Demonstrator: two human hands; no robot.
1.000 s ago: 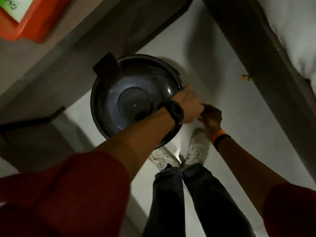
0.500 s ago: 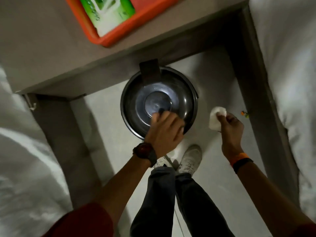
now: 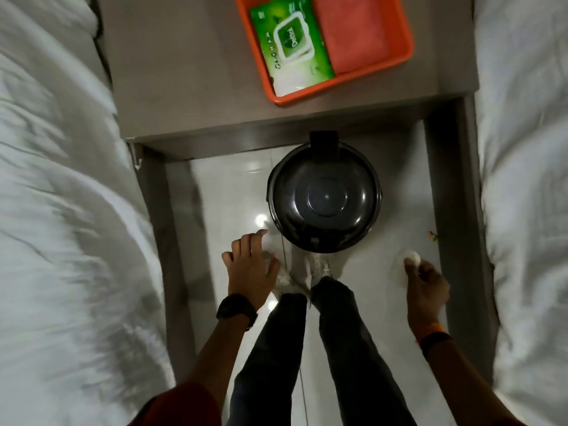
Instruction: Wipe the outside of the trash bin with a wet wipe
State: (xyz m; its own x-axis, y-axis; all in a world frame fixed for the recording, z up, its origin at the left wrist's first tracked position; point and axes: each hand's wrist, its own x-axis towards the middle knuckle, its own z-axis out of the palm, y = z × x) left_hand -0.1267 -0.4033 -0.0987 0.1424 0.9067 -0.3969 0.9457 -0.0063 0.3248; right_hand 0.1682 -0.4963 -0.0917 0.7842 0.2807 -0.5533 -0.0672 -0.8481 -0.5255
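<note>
The round dark trash bin (image 3: 324,198), lid closed, stands on the pale floor below the bedside table, just ahead of my white shoes. My left hand (image 3: 250,265) hovers to the bin's lower left with fingers spread, holding nothing and not touching the bin. My right hand (image 3: 425,284) is off to the bin's right, pinching a crumpled white wet wipe (image 3: 410,258) between fingertips, clear of the bin.
An orange tray (image 3: 399,61) on the grey bedside table (image 3: 184,72) holds a green wipes pack (image 3: 290,44) and a folded orange cloth (image 3: 353,32). White beds (image 3: 61,210) flank the narrow floor strip. A small coloured scrap (image 3: 433,236) lies on the floor at right.
My left hand has come off the bin lid and moved down-left, opening. My right hand with the wipe has drawn away to the right. The view has risen, showing more of the table.
</note>
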